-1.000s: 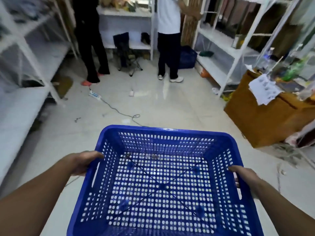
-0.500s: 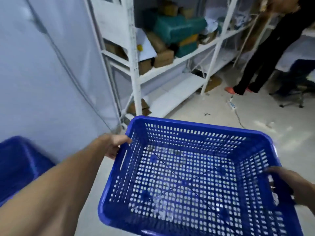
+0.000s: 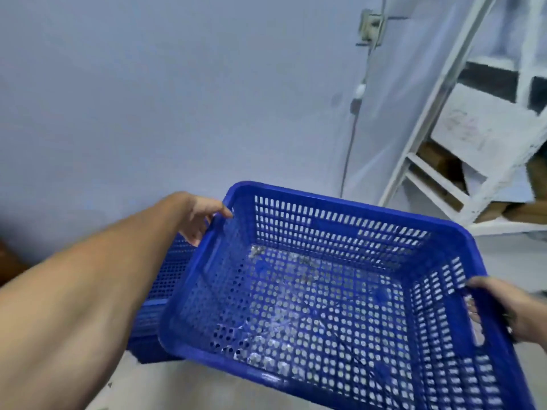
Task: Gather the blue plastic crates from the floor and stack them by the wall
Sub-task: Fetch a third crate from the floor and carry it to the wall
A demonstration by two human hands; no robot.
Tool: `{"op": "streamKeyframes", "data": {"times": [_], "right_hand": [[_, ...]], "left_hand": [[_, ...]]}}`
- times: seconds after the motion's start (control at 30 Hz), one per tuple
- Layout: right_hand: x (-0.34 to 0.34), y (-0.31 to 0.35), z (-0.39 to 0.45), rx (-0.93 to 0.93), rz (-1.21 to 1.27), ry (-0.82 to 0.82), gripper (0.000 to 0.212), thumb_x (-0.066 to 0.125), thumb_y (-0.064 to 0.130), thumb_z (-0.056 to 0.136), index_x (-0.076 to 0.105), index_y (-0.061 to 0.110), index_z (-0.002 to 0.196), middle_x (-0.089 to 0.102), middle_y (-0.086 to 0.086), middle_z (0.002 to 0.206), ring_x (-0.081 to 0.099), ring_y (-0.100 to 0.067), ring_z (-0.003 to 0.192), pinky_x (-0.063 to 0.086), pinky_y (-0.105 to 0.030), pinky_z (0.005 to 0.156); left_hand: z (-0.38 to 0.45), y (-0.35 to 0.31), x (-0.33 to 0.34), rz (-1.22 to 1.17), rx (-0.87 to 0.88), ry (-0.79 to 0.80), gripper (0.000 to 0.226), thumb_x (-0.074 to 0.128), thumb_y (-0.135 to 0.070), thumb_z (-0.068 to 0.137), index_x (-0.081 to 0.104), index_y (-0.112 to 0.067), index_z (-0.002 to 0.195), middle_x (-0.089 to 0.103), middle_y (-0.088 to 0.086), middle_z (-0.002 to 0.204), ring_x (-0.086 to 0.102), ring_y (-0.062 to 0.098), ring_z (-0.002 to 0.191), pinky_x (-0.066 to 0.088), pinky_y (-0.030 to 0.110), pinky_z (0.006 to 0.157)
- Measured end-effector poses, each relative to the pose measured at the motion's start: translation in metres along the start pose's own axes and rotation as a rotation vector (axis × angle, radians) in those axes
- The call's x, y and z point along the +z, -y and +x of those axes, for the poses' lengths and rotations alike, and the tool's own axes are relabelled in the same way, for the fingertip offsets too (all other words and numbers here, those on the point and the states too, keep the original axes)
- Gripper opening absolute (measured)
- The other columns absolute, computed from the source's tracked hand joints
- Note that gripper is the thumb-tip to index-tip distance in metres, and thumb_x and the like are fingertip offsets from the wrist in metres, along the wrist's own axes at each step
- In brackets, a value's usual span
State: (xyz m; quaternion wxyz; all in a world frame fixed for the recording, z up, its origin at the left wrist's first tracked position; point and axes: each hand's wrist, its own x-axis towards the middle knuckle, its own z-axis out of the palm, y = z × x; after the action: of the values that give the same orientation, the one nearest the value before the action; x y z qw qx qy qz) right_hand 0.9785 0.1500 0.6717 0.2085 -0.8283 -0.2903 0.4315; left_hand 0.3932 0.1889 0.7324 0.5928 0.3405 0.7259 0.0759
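I hold an empty blue perforated plastic crate (image 3: pixel 334 294) in the air in front of me, tilted a little. My left hand (image 3: pixel 196 216) grips its left rim and my right hand (image 3: pixel 500 309) grips its right handle slot. Below and to the left, partly hidden by my left forearm and the held crate, a stack of blue crates (image 3: pixel 159 306) stands on the floor against the pale wall (image 3: pixel 177 99).
A white metal shelving rack (image 3: pixel 444 161) with cardboard boxes stands at the right, close to the wall. A grey cable (image 3: pixel 350 143) runs down the wall from a socket box (image 3: pixel 370 25). Pale floor (image 3: pixel 154 383) shows beneath the crate.
My view has swung further left, from the room and shelves to the wall. The held crate has moved with me and now hangs beside the crate stack, which has come closer.
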Motion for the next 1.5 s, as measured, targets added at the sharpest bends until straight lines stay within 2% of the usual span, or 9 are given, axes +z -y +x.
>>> {"op": "streamKeyframes", "data": {"times": [0.1,0.3,0.53,0.67,0.77,0.97,1.27,1.43,1.5], "right_hand": [[0.044,0.068,-0.023,-0.039,-0.058,0.081,0.031,0.064,0.034,0.087,0.058,0.007,0.073,0.057,-0.014,0.053,0.052,-0.029,0.049,0.046,-0.027,0.049],[0.179,0.177,-0.007,-0.212,-0.128,0.292,0.020,0.059,0.024,0.089,0.054,0.004,0.088,0.047,-0.017,0.064,0.044,-0.028,0.052,0.042,-0.033,0.051],[0.324,0.273,-0.020,-0.304,-0.164,0.423,0.019,0.066,0.018,0.086,0.057,0.002,0.084,0.054,-0.016,0.066,0.051,-0.027,0.055,0.051,-0.033,0.054],[0.396,0.297,-0.021,-0.270,-0.207,0.420,0.023,0.068,0.023,0.087,0.060,0.001,0.089,0.057,-0.017,0.069,0.053,-0.030,0.058,0.051,-0.037,0.060],[0.441,0.307,-0.014,-0.225,-0.234,0.389,0.027,0.067,0.027,0.087,0.061,0.001,0.095,0.058,-0.019,0.074,0.055,-0.031,0.062,0.049,-0.039,0.064],[0.492,0.327,-0.002,-0.158,-0.195,0.341,0.034,0.065,0.026,0.091,0.058,-0.002,0.110,0.056,-0.021,0.082,0.053,-0.033,0.065,0.046,-0.037,0.058],[0.525,0.363,0.022,-0.172,-0.241,0.271,0.023,0.066,0.026,0.086,0.057,0.005,0.093,0.059,-0.014,0.060,0.052,-0.030,0.053,0.041,-0.036,0.059],[0.540,0.382,0.029,-0.185,-0.284,0.315,0.028,0.067,0.027,0.080,0.057,0.007,0.097,0.051,-0.016,0.073,0.048,-0.028,0.059,0.043,-0.038,0.058],[0.544,0.381,0.030,-0.193,-0.319,0.325,0.027,0.067,0.026,0.080,0.057,0.007,0.097,0.048,-0.014,0.066,0.046,-0.027,0.057,0.044,-0.039,0.058]], "left_hand": [[-0.008,0.028,-0.058,-0.071,-0.027,-0.135,0.053,0.064,-0.043,0.092,0.044,-0.006,0.124,0.066,0.025,0.114,0.071,0.037,0.083,0.057,0.045,0.079],[-0.016,0.093,-0.167,-0.206,-0.150,-0.290,0.056,0.062,-0.046,0.091,0.052,0.000,0.121,0.074,0.028,0.084,0.072,0.037,0.062,0.055,0.041,0.074],[-0.006,0.164,-0.273,-0.286,-0.260,-0.423,0.063,0.061,-0.047,0.087,0.062,0.000,0.128,0.070,0.029,0.129,0.066,0.043,0.122,0.050,0.047,0.098],[0.027,0.196,-0.333,-0.298,-0.317,-0.400,0.058,0.064,-0.047,0.083,0.062,-0.004,0.122,0.079,0.026,0.094,0.075,0.038,0.085,0.053,0.043,0.087],[0.064,0.201,-0.380,-0.312,-0.329,-0.338,0.064,0.069,-0.047,0.082,0.060,0.000,0.124,0.078,0.027,0.105,0.078,0.043,0.088,0.054,0.049,0.096],[0.121,0.178,-0.434,-0.292,-0.297,-0.311,0.066,0.068,-0.049,0.087,0.056,-0.001,0.131,0.067,0.028,0.130,0.065,0.044,0.120,0.047,0.055,0.109],[0.185,0.143,-0.486,-0.245,-0.301,-0.280,0.069,0.071,-0.048,0.085,0.054,0.001,0.131,0.068,0.029,0.126,0.065,0.046,0.117,0.051,0.054,0.105],[0.197,0.152,-0.506,-0.253,-0.342,-0.268,0.074,0.074,-0.049,0.083,0.055,0.003,0.133,0.068,0.026,0.128,0.067,0.042,0.111,0.057,0.048,0.085],[0.197,0.158,-0.510,-0.273,-0.347,-0.277,0.072,0.074,-0.047,0.083,0.057,0.003,0.132,0.068,0.026,0.129,0.067,0.040,0.108,0.056,0.049,0.093]]}}
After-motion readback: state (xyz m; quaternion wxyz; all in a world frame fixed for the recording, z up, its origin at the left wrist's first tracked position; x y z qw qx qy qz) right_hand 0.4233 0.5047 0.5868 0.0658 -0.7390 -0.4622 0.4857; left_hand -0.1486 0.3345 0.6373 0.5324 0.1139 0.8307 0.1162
